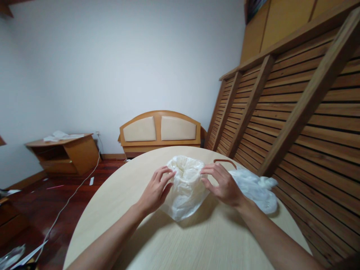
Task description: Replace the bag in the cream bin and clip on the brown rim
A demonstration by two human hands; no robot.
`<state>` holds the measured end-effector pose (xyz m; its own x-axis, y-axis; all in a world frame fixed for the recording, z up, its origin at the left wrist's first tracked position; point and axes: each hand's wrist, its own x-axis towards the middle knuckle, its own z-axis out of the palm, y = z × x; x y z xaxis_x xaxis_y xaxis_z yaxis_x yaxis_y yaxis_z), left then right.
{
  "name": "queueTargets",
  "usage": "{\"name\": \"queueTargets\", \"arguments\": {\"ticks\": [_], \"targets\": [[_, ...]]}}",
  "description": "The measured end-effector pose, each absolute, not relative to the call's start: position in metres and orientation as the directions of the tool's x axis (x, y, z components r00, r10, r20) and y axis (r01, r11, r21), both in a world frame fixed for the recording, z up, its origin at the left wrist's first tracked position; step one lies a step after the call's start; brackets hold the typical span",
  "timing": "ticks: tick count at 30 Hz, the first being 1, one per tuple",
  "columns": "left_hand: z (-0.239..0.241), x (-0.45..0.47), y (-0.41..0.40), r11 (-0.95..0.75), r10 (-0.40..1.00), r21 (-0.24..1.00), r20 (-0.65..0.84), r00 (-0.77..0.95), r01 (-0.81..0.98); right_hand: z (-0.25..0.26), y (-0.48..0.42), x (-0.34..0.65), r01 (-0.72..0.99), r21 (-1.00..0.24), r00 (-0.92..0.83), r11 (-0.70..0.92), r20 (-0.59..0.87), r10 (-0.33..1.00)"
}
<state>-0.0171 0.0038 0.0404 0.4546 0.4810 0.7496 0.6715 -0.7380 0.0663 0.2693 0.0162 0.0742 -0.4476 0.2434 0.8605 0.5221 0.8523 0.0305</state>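
A translucent white plastic bag (184, 187) stands bunched on the round pale wooden table (168, 240), its mouth facing up. My left hand (156, 191) pinches the bag's left rim with fingers curled. On the opposite rim, my right hand (222, 183) grips the plastic between thumb and fingers. A second crumpled white bag (257, 189) lies just right of my right hand. Behind that hand, a thin brown curved piece (225, 162) lies on the table.
Slatted wooden bed frames (295, 112) lean close along the table's right side. A padded headboard (160, 131) stands against the far wall. At the left, a low wooden cabinet (66, 153) holds papers, and a white cable (70, 198) runs over the dark floor.
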Motion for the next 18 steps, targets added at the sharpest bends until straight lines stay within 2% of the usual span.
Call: {"name": "queueTargets", "arguments": {"ticks": [7, 12, 18], "targets": [[0.043, -0.009, -0.006, -0.746, 0.391, -0.007, 0.805, 0.446, 0.666, 0.076, -0.008, 0.239, 0.453, -0.089, -0.503, 0.887, 0.797, 0.336], [0.045, -0.006, -0.009, -0.753, 0.359, -0.016, 0.827, 0.432, 0.658, 0.071, -0.002, 0.238, 0.463, -0.184, -0.375, 0.867, 0.845, 0.38], [0.048, -0.008, -0.009, -0.766, 0.319, -0.003, 0.866, 0.385, 0.642, 0.065, 0.006, 0.241, 0.491, -0.205, -0.317, 0.846, 0.863, 0.394]]}}
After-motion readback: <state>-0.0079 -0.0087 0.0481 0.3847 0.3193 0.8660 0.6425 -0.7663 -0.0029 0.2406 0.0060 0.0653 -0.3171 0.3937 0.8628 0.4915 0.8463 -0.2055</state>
